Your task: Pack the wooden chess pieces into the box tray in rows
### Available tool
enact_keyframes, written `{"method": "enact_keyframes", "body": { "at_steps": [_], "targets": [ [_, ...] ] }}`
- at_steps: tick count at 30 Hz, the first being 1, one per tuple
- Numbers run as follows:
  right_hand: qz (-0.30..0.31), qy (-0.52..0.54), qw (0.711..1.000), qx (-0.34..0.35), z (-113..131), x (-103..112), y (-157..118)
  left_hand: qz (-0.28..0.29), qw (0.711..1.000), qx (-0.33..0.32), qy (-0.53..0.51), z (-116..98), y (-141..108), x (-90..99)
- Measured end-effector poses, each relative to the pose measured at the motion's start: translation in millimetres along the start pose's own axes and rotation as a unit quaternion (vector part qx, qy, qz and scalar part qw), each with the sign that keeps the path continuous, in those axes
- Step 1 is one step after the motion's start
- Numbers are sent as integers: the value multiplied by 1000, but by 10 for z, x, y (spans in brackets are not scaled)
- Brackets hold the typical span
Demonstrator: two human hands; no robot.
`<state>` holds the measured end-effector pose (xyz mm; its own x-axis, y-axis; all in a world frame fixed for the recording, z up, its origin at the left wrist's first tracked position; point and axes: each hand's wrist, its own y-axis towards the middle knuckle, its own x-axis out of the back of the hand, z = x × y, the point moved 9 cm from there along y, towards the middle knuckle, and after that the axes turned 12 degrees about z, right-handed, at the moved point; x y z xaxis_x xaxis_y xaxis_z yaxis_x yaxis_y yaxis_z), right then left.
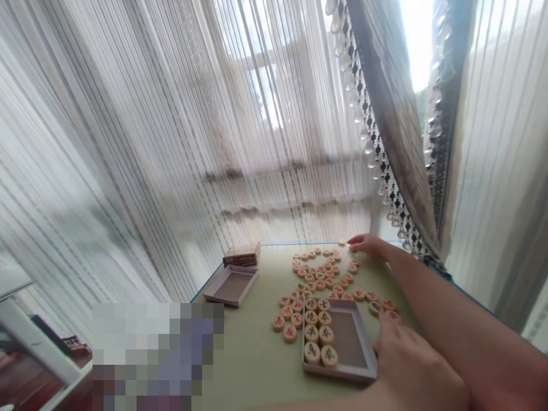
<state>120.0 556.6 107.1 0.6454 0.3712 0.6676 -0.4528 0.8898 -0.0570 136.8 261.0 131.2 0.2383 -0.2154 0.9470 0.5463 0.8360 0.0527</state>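
My right hand [366, 244] reaches to the far edge of the table, fingers stretched out beside a lone round xiangqi piece [341, 243]; nothing shows in its grasp. Nearer to me, my left hand [415, 357] is by the right side of a shallow cardboard box tray [353, 328]. Its fingers are curled by a red-marked piece [391, 315]; what they hold, if anything, is hidden. Two columns of black-marked pieces [325, 335] stand in the tray's left part. Many loose pieces [320, 283], red and black, lie scattered beyond and left of the tray.
A second shallow box part [233, 285] lies at the left, with a brown box [242, 253] behind it. String curtains [278, 142] hang beyond the table's far edge. White furniture [47, 337] stands at lower left, beside a blurred-out patch.
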Motion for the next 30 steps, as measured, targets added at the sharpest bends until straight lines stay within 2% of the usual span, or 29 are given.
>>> {"method": "enact_keyframes", "body": {
  "at_steps": [3, 7, 11, 15, 19, 25, 30],
  "targets": [
    [22, 48, 998, -22, -35, -36, -19, -17, 1000, 24, 1, 41, 15, -29],
    [67, 77, 995, -23, -3, -59, -72, -20, 998, 64, -13, 210, 22, -106],
    [95, 50, 994, -29, 31, -22, -150, 30, 995, 80, -44, 315, 27, -200],
    [117, 71, 990, -22, 7, -30, -184, 66, 993, 90, -41, 303, 62, -261],
    [118, 82, 989, -21, -54, -52, -175, 105, 984, 140, -37, 352, 92, -378],
    [106, -10, 994, -26, 15, -12, -103, 51, 984, 165, -34, 373, 68, -366],
    [136, -111, 984, -26, 374, -14, -70, 13, 983, 180, -27, 367, 68, -373]
  ]
}}
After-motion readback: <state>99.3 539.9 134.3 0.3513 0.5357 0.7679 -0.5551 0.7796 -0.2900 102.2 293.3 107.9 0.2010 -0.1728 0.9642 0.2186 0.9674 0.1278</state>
